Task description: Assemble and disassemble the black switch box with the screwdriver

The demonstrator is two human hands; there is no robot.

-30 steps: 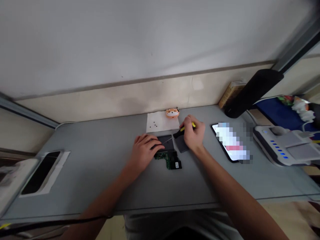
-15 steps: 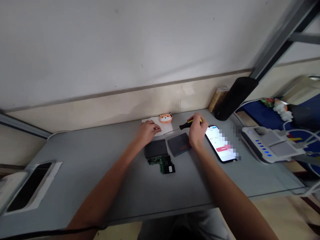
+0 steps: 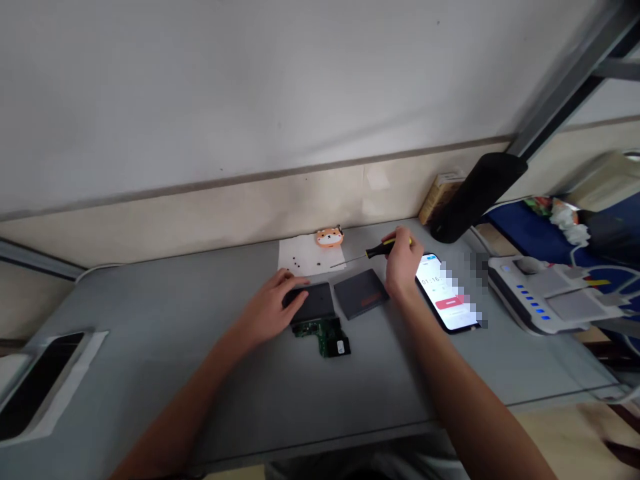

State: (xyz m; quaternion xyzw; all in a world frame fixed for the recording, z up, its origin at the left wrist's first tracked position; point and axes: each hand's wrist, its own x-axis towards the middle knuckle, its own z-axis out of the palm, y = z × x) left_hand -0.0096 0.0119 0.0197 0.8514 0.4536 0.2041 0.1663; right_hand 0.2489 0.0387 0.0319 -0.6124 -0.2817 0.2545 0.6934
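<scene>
My right hand (image 3: 403,260) is closed round the black and yellow handle of a screwdriver (image 3: 383,249), its thin shaft pointing left over the white paper's edge. My left hand (image 3: 275,303) reaches over the left edge of a flat black rectangular piece (image 3: 315,301), thumb and forefinger apart; whether it grips the piece is unclear. Against that piece's near side lies a green circuit board (image 3: 320,333) with a black part bearing a white label. To its right is a second dark flat rectangular piece (image 3: 361,294). Several tiny dark screws (image 3: 295,263) lie on the white paper (image 3: 306,248).
An orange animal-faced case (image 3: 329,237) sits at the paper's back edge. Right of my right hand are a lit phone (image 3: 447,300), a black cylinder (image 3: 477,197) and a white power strip (image 3: 545,293). Another dark phone (image 3: 43,380) lies far left. The wall bounds the desk behind.
My left hand has moved from the paper toward me and left, to the black piece, uncovering the screws. The screwdriver's tip remains over the paper in my right hand.
</scene>
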